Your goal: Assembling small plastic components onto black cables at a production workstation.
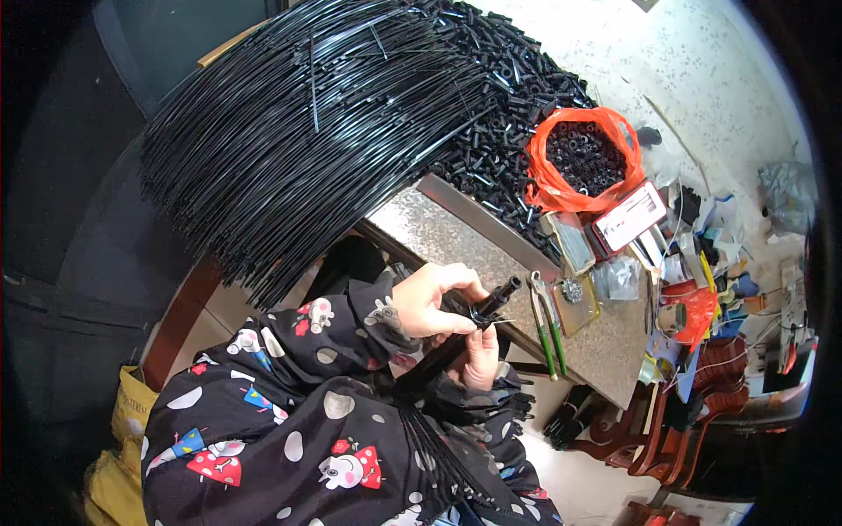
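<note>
Fingers (463, 278) of the left hand (428, 303) grip a black tube (500, 296) (right hand (478, 361) beside).

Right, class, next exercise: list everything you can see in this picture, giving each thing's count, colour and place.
Long thin rods: many, black, heaped upper left
Short tubular pieces: many, black, top centre
Thin plastic bag: one, orange-red, beside those pieces
Small ring-like parts: many, black, inside the bag
Phone-like device: one, white screen, below the bag
Long-handled pliers: one, green handles, near table edge
Speckled tabletop: one, grey, centre
Carved furniture: count unclear, red-brown, lower right
Mixed clutter: uncountable, multicoloured, right
Cylindrical part: one, black, at the hands
Printed garment: one, mainly black, lower centre
Left hand: one, bare, at the cylindrical part
Right hand: one, bare, just below that part
</note>
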A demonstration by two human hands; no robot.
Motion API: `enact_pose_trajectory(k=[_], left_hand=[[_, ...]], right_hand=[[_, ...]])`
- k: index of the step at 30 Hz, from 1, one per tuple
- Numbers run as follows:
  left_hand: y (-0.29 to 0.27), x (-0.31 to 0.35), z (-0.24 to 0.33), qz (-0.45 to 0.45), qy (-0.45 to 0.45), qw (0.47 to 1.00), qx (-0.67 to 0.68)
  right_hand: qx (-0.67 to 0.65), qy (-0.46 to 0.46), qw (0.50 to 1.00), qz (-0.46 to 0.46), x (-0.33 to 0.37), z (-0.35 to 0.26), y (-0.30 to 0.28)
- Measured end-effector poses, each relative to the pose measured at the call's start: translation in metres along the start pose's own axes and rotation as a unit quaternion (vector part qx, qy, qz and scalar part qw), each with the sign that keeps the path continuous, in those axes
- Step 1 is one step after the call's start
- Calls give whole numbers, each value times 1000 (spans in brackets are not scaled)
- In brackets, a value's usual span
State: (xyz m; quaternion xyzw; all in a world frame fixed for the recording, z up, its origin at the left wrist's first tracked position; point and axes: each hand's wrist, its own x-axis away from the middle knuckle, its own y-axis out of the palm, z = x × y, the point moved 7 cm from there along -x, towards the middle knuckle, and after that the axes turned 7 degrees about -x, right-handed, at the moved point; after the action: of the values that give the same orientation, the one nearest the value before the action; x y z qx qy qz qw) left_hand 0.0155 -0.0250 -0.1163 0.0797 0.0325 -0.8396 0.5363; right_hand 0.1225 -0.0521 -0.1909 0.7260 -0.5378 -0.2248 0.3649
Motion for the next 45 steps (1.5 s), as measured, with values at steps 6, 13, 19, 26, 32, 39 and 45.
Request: enact_pose_trajectory(k=[6, 13, 19, 26, 32, 39, 45], left_hand=[[0, 3, -1, -21, -27, 998, 50], [7, 3, -14, 10, 35, 993, 113], [7, 12, -15, -54, -126, 959, 247], [16, 7, 30, -180, 246, 930, 207], [34, -2, 22, -299, 269, 863, 304], [43, 10, 34, -375, 295, 821, 315], [4, -14, 12, -53, 70, 947, 309]], right_hand=[[16, -15, 1000, 8, 5, -1, 7], [-1, -8, 999, -41, 5, -1, 5], [-34, 47, 994, -93, 6, -1, 17], [134, 145, 955, -220, 20, -1, 28], [164, 145, 914, -341, 24, 11, 18], [123, 123, 896, -408, 37, 18, 43], [-53, -168, 984, 15, 6, -41, 24]])
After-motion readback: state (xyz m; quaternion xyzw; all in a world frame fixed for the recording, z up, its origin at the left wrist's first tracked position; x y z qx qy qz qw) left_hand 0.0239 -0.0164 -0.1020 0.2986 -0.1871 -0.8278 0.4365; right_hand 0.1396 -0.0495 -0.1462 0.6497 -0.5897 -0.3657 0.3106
